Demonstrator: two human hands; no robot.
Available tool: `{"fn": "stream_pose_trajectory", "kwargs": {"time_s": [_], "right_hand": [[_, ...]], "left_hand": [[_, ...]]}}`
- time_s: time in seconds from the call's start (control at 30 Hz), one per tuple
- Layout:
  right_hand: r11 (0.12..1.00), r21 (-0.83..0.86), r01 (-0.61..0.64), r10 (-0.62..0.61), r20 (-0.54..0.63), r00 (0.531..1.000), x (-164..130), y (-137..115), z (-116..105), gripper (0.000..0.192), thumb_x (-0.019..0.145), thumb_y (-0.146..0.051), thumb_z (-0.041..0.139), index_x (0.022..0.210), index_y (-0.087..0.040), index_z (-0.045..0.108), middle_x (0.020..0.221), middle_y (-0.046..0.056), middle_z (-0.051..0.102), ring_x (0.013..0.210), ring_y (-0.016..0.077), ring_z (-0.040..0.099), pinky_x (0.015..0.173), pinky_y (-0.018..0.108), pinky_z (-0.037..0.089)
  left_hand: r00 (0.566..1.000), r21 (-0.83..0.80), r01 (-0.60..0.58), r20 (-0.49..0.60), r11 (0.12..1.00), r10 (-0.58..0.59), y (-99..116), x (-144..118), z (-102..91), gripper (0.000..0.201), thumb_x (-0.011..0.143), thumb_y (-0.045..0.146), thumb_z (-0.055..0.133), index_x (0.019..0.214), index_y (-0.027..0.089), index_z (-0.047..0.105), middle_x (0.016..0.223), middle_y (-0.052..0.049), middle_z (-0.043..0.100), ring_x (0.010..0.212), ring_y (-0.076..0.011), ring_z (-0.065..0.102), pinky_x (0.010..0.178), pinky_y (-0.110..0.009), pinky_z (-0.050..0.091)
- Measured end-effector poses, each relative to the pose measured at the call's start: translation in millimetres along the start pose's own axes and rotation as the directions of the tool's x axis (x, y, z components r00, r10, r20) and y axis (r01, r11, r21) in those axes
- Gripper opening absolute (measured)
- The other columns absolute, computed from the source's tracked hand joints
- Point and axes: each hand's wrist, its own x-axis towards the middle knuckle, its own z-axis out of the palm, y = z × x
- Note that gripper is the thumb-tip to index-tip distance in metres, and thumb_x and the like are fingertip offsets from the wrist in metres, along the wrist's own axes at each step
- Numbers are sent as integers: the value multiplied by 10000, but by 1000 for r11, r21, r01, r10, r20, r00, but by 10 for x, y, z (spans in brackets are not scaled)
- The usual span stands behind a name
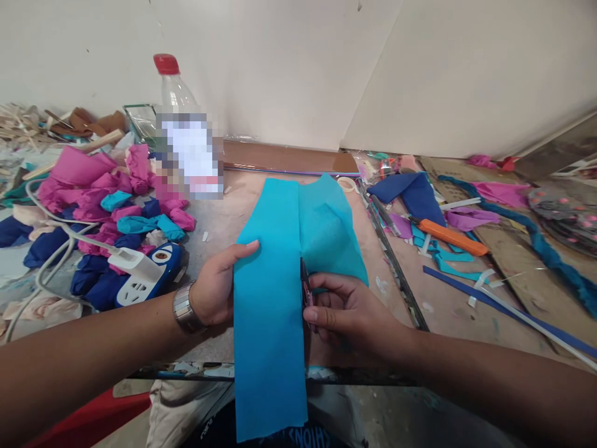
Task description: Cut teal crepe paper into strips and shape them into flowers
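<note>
Scissors midway up a blue sheet, with a loose edge to mind

Nearest to me, the lower end of the blue sheet (269, 348) hangs past the table's near edge, over the person's dark clothing (219, 426). That dangling tail could drag the sheet askew if it caught on the lap or the edge.

A little farther in, the left hand (215, 283), a watch (187, 308) on its wrist, grips the sheet's left side: thumb flat on top, the other fingers hidden beneath. The right hand (342, 305) has thumb and fingers closed on small dark scissors (306, 292), pressed against the long straight edge, blades pointing away. Whether the blades are parted I can't tell.

Above the blades a crease runs on up the sheet, and the right-hand part puffs up in folds. I'd worry about that slack: bunched material could feed in crookedly and pull the cut off the crease. A weak left grip could let it wander too.

To the left, a power strip (135, 292) with a charger (142, 264) sits by pink and blue bundles (100, 180). To the right lies an orange cutter (452, 238) among scraps.

Farthest back, a red-capped bottle (180, 93) stands before the pale wall (280, 74).
</note>
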Motion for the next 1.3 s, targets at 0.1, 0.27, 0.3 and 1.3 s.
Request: {"fn": "stream_pose_trajectory", "kwargs": {"time_s": [0.1,0.27,0.3,1.3], "right_hand": [[1000,13,-8,8,-17,1000,18,21,-5,499,634,-360,936,961,-190,600,684,-65,628,422,42,509,370,161,370],[1000,0,-31,31,-33,999,39,40,-18,535,610,-356,944,981,-203,591,659,-74,613,430,63,535,382,176,376],[999,-3,-36,36,-33,999,39,40,-18,537,608,-355,945,980,-202,590,654,-73,613,436,66,540,385,178,374],[999,-11,45,-44,18,999,32,5,-36,429,719,-390,886,1006,-172,652,717,-46,627,432,25,480,409,174,313]], "left_hand": [[1000,15,17,2,1000,-17,11,-12,-5,558,873,417,585,1265,22,624,1116,-240,746,974,-382,735,923,-537,553],[1000,27,-21,4,999,20,47,-39,-4,546,833,383,607,1244,24,634,1106,-231,750,985,-391,729,919,-540,550],[1000,28,-29,12,999,29,54,-42,-6,554,833,387,602,1251,25,632,1107,-229,750,993,-393,727,921,-544,548],[1000,-17,20,9,1000,-20,33,-8,-2,579,826,321,537,1286,-20,619,1216,-270,704,1082,-425,695,1024,-611,478]]}}
